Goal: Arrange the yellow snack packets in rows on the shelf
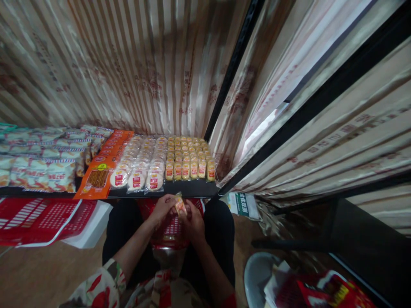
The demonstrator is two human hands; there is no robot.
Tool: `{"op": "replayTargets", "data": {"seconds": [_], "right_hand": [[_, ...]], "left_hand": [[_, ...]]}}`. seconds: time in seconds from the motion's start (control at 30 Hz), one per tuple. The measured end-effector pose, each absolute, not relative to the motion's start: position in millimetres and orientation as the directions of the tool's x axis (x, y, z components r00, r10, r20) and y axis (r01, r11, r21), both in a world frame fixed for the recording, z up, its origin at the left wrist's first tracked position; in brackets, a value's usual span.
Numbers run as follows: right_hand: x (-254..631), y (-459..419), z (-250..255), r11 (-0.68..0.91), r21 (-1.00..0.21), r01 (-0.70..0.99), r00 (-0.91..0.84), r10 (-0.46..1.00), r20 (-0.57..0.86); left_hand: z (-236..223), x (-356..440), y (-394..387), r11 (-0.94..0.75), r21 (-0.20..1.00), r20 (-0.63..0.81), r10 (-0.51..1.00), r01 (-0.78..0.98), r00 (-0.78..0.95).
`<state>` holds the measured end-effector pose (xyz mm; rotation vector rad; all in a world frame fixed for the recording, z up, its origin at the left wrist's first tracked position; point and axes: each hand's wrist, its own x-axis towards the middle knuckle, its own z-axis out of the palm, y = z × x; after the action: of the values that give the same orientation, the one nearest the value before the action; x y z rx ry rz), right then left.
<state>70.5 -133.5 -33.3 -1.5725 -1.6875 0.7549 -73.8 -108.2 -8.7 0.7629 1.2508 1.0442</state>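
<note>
Between my two hands is a small yellow wrapped snack packet (179, 204), held up just in front of the black shelf edge. My left hand (165, 207) pinches it from the left, and my right hand (193, 218) grips it from the right. Below them a red plastic basket (171, 229) sits between my knees. Just beyond my hands, rows of similar yellow snack packets (185, 167) stand on the shelf. Round white wrapped crackers (137, 179) line up to their left.
An orange snack bag (98, 171) and several white snack bags (59, 174) fill the shelf's left side. Red baskets (38, 220) hang below it. Black frame poles (234, 64) and draped curtains (144, 64) enclose the shelf. A grey basin (252, 273) stands at the lower right.
</note>
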Motion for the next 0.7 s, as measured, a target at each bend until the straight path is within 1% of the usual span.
{"op": "replayTargets", "data": {"seconds": [0.1,0.17,0.27,0.43,0.7], "right_hand": [[70,-132,-29,0.209,-0.706,0.676,-0.074,0.973,0.217],[69,-131,-28,0.243,-0.665,0.707,-0.078,0.960,0.268],[69,-128,-28,0.238,-0.634,0.736,-0.053,0.953,0.297],[75,-121,-26,0.224,-0.593,0.773,-0.020,0.944,0.330],[91,-103,-27,0.190,-0.569,0.800,0.073,0.911,0.406]], "left_hand": [[-4,-69,-102,0.339,0.925,-0.353,0.934,-0.173,-0.058],[-2,-65,-98,0.320,0.936,-0.334,0.938,-0.145,-0.089],[2,-59,-90,0.287,0.951,-0.300,0.947,-0.118,-0.114],[6,-46,-79,0.279,0.955,-0.290,0.950,-0.099,-0.118],[4,-23,-66,0.255,0.949,-0.279,0.953,-0.183,-0.119]]}}
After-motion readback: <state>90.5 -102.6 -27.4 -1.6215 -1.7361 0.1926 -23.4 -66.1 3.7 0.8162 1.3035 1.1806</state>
